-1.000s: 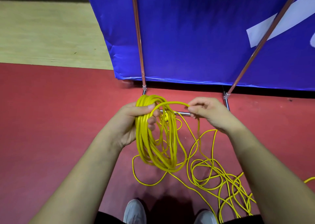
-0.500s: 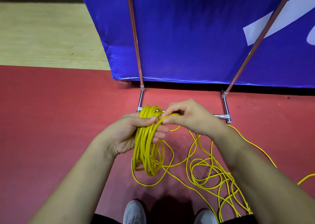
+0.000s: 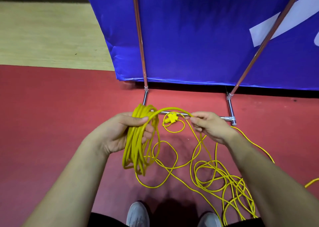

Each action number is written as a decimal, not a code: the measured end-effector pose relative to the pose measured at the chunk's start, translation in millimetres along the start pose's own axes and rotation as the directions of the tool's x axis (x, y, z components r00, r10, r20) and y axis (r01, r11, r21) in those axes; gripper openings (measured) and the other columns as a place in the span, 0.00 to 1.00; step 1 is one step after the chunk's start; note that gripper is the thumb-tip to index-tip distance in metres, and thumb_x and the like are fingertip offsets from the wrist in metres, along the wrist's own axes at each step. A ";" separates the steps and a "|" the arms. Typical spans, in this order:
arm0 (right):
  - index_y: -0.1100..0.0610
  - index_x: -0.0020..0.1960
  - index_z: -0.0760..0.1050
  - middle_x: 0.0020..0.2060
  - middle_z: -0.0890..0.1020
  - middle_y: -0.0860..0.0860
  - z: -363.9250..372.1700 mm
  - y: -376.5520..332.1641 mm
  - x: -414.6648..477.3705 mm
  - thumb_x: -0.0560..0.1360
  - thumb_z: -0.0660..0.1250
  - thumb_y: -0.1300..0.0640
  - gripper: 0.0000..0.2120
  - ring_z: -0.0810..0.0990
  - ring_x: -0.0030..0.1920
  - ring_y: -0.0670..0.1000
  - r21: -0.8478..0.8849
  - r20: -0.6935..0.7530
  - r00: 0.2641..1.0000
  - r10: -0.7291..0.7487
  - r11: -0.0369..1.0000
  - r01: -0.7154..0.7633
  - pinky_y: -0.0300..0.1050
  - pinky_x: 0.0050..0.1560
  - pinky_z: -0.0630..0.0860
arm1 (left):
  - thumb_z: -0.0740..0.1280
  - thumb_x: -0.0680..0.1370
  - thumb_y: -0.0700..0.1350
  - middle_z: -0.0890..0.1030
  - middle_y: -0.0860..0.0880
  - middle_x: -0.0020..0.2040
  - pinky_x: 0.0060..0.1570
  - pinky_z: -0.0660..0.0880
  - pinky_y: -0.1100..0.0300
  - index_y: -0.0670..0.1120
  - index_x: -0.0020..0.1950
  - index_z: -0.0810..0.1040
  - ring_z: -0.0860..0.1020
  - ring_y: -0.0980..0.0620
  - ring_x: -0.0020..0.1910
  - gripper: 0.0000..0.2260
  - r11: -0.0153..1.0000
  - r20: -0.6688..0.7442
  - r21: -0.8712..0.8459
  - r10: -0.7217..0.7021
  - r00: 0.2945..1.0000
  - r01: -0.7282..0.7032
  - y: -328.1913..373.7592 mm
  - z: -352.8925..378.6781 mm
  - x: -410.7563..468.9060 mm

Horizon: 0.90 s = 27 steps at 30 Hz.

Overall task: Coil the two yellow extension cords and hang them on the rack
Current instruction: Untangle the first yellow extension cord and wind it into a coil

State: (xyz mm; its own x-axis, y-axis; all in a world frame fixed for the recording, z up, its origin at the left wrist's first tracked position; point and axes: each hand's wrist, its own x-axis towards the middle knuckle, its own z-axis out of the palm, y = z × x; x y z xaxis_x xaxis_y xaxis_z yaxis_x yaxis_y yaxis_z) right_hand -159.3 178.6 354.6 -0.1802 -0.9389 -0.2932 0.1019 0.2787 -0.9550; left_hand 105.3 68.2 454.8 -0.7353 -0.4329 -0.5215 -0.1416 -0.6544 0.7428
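The left hand (image 3: 120, 133) is gripping a bundle of finished loops of the yellow cord (image 3: 138, 150), with the thumb pressing on top of the bundle and the fingers closing under it. The loops are hanging down from this hand, so their long axis is running roughly from the hand toward the person's feet, a little above the red floor (image 3: 51, 114). The right hand (image 3: 207, 126) is pinching one strand of the same cord between thumb and fingertips, and this strand is arching from the top of the bundle over to the right hand, almost level and across the body. From the right hand the cord is falling down to a loose tangle (image 3: 227, 180) that is lying on the floor to the right, near the right shoe (image 3: 209, 220). The two hands are well apart, with the palm of the left turning upward and the knuckles of the right facing up. I think the next loop must be brought leftward to the left hand, since the slack is lying on the right side and below. A yellow plug (image 3: 171, 118) is lying on the floor between the hands, just beside the base bar of the rack (image 3: 230, 105), which is standing in front of a blue banner (image 3: 198, 36). Much cord is not yet coiled, and nothing appears to be hanging on the visible part of the rack.
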 end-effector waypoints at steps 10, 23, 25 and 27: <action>0.52 0.59 0.82 0.38 0.79 0.53 39.4 -57.5 -3.1 0.78 0.66 0.60 0.12 0.73 0.38 0.47 -0.539 0.219 0.940 -0.260 0.771 0.339 0.41 0.41 0.69 | 0.67 0.69 0.43 0.83 0.40 0.35 0.27 0.79 0.60 0.41 0.38 0.85 0.81 0.49 0.27 0.08 0.996 0.023 0.068 -0.068 0.997 0.066 -7.1 9.2 9.5; 0.60 0.48 0.77 0.40 0.78 0.66 47.0 -57.5 -10.9 0.75 0.68 0.62 0.03 0.74 0.40 0.51 -0.378 0.163 0.925 -0.343 0.844 0.379 0.49 0.43 0.72 | 0.68 0.70 0.44 0.81 0.45 0.33 0.24 0.74 0.64 0.40 0.43 0.80 0.75 0.55 0.24 0.08 0.995 0.005 0.094 -0.042 0.999 0.042 -15.6 25.4 13.7; 0.59 0.46 0.77 0.40 0.78 0.65 43.2 -54.9 -9.4 0.74 0.68 0.61 0.02 0.74 0.40 0.51 -0.327 0.109 0.930 -0.351 0.871 0.367 0.47 0.44 0.71 | 0.68 0.71 0.44 0.81 0.45 0.34 0.24 0.75 0.64 0.39 0.45 0.80 0.76 0.55 0.24 0.09 0.993 0.023 0.097 -0.068 0.997 0.065 -15.1 25.6 14.2; 0.60 0.47 0.78 0.38 0.79 0.59 40.8 -54.8 -8.7 0.75 0.68 0.64 0.01 0.74 0.40 0.48 -0.302 0.092 0.932 -0.350 0.883 0.361 0.43 0.44 0.71 | 0.67 0.72 0.43 0.80 0.45 0.33 0.25 0.74 0.64 0.40 0.45 0.81 0.75 0.54 0.25 0.08 0.994 0.058 0.084 -0.078 0.995 0.073 -14.3 24.3 14.6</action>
State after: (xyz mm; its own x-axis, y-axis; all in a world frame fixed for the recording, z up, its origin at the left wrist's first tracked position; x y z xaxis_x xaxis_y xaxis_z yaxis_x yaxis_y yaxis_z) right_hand -123.4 163.3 411.3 -0.1136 -0.9914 0.0648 -0.2701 -0.0320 -0.9623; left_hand 80.5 86.3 446.8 -0.7594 -0.3434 -0.5527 -0.2502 -0.6300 0.7352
